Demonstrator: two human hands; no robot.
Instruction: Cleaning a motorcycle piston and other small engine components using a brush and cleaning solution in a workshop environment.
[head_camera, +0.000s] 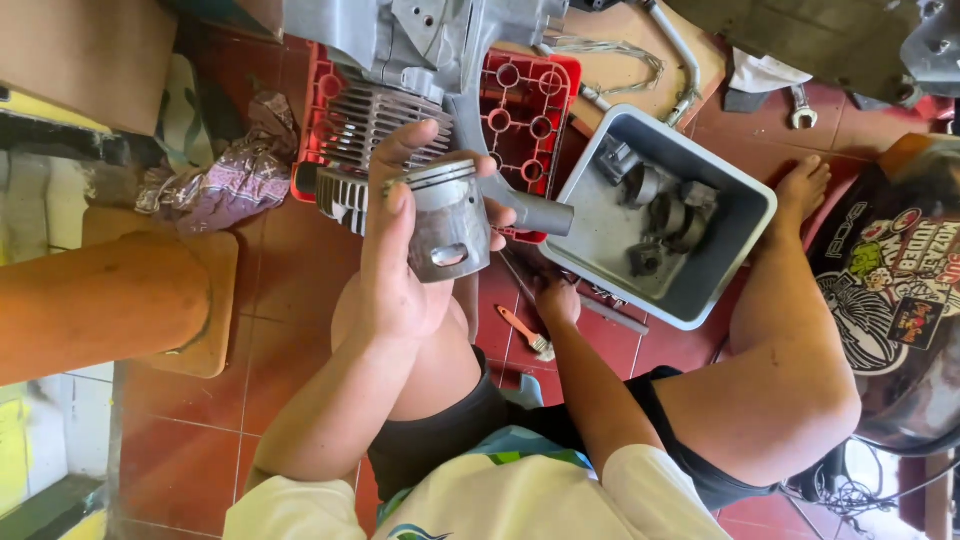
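— So, what's hidden?
— My left hand (400, 265) grips the grey piston (448, 220) at frame centre, covering its far side; crown toward the top, axis near upright. My right hand (556, 300) rests on the floor, fingers unclear.

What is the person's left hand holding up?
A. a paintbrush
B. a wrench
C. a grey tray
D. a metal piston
D. The left hand grips a grey metal piston with ring grooves and a side pin hole; the right hand is down on the floor beside the grey tray, and the small brush lies untouched on the tiles.
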